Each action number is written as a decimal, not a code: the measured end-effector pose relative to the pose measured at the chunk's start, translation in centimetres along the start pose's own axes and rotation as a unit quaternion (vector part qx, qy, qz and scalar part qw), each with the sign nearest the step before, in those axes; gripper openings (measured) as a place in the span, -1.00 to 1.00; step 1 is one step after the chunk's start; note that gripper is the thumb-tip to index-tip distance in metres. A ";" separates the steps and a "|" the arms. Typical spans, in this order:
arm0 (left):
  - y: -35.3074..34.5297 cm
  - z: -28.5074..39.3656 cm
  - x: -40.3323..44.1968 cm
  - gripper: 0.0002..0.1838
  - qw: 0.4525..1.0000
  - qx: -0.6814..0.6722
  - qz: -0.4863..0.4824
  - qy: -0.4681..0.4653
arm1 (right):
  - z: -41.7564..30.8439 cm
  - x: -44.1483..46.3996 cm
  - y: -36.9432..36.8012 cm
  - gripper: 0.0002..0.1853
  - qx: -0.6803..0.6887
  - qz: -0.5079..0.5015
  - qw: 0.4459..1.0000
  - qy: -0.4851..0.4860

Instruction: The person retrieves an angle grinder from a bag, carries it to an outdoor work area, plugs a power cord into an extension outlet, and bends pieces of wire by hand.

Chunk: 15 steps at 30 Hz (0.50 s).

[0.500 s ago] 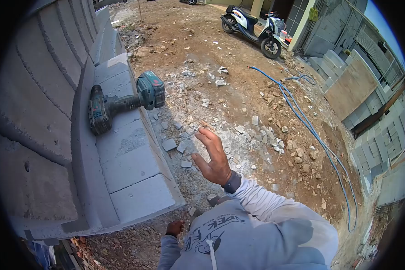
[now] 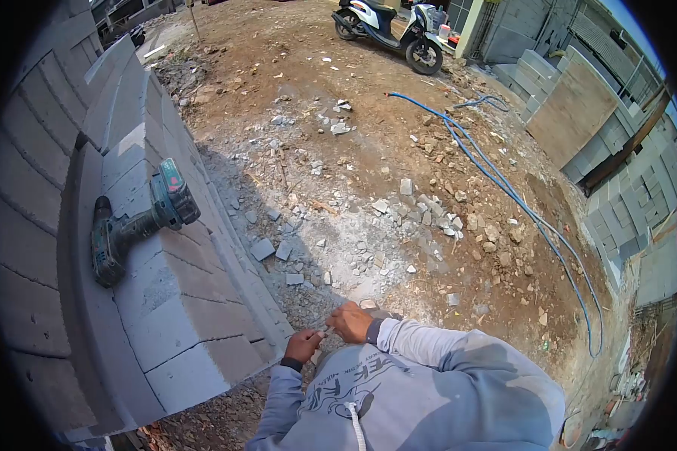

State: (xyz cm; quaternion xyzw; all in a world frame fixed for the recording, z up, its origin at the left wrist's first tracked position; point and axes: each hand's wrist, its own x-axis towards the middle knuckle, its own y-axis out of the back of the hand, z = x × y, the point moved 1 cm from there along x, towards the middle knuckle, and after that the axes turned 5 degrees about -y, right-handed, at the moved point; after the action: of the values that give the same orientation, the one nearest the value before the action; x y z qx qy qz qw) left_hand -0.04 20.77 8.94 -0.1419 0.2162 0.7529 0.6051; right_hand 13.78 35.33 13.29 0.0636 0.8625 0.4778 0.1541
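Observation:
Low in the view, in front of the grey sweatshirt, my left hand [image 2: 303, 346] and my right hand [image 2: 349, 323] meet with fingertips close together. Both are closed in a pinch. A tiny pale spot shows between them, too small to name. To the left, a teal and black cordless drill [image 2: 132, 229] lies on its side on a stack of light grey blocks [image 2: 199, 361], its battery toward the ground side. Neither hand touches the drill or the blocks.
More grey blocks [image 2: 26, 263] rise at the left. Broken block pieces [image 2: 278, 248] and rubble litter the dirt. A blue hose [image 2: 504, 188] runs along the right. A white scooter [image 2: 391, 30] stands at the back, and a board [image 2: 572, 109] leans on stacked blocks.
My right hand, raised with its fingers spread before, has come down to my left hand. Both fingers are now pinched together. The view has shifted, so the drill appears farther left and lower.

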 end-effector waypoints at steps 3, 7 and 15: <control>-1.3 3.5 2.7 -0.68 1.000 -0.017 0.001 -0.021 | 4.4 0.6 3.5 -0.83 0.092 0.021 0.996 -0.004; -3.6 7.3 8.1 -0.68 0.998 -0.056 -0.018 -0.019 | 10.0 0.0 8.9 -0.80 0.207 0.015 0.978 -0.023; -9.2 18.7 16.7 -0.68 0.993 -0.038 0.035 -0.102 | 18.7 -2.9 18.5 -0.81 0.339 0.127 0.922 -0.136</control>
State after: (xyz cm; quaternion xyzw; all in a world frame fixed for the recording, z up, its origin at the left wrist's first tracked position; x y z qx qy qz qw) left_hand 6.01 45.88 15.71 -0.0803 0.1293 0.7917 0.5916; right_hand 21.91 59.56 20.21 0.2858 0.9283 0.1588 0.1771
